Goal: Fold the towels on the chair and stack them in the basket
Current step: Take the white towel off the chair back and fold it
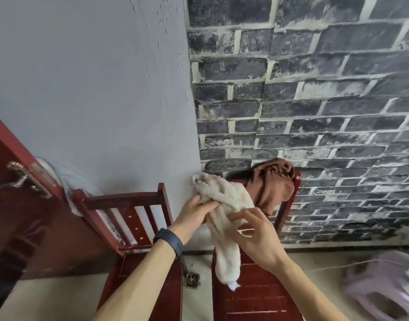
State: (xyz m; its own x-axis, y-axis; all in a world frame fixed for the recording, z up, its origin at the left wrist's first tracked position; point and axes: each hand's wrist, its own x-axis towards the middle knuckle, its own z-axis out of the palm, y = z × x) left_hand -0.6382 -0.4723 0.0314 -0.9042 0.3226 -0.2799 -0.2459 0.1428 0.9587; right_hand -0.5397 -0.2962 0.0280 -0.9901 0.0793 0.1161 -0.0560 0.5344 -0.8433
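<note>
both hands (194, 214) (256, 235) grip the white towel (226, 228) between them above the chair (252, 295).

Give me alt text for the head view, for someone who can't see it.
Two hands hold a white towel above a red chair: the left hand grips its upper part, the right hand pinches lower. A brown towel hangs over the chair's back.

We see a white towel (224, 198), creamy with a faint orange mark, and a rust-brown towel (277, 188). We find the left chair (120, 200), the right chair (252, 295) and the door (18, 216) all dark red. The plain wall (94, 89) is pale grey; the brick wall (314, 100) shows charcoal blocks with off-white seams. We note a navy wristband (170, 240), a brass door handle (20, 176) and a blurred lilac shape (384, 286)
</note>
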